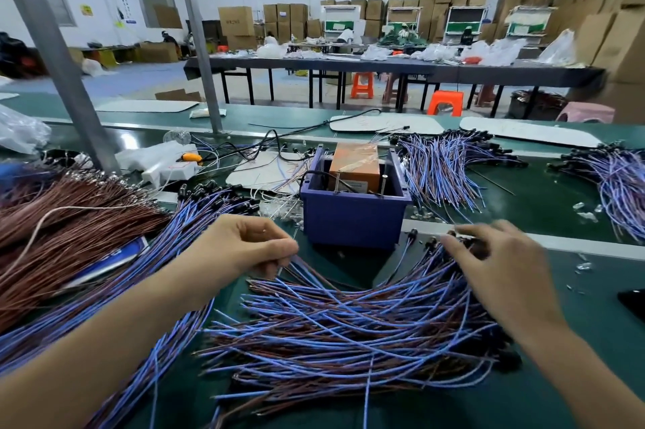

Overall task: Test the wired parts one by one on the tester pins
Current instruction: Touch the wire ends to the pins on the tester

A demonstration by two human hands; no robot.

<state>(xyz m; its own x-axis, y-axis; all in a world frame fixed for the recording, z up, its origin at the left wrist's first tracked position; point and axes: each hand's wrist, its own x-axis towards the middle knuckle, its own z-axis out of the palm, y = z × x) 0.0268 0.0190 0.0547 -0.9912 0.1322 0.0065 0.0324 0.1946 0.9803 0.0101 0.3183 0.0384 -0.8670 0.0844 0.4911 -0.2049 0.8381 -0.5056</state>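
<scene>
R hand (502,264) motion-blurred, grip on wired parts (349,324) unclear. Black obj (633,303) cut off at right edge; brown wire heap (52,229) runs off left.

Blue-brown wired parts (349,324) heaped before purple tester (352,219)

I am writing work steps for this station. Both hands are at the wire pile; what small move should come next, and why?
Probably draw one wired part free of the pile and bring its ends to the pins in the blue box. The left hand pinches wire ends, the right hand, blurred, is at the black heads, and the pins stand free.
</scene>
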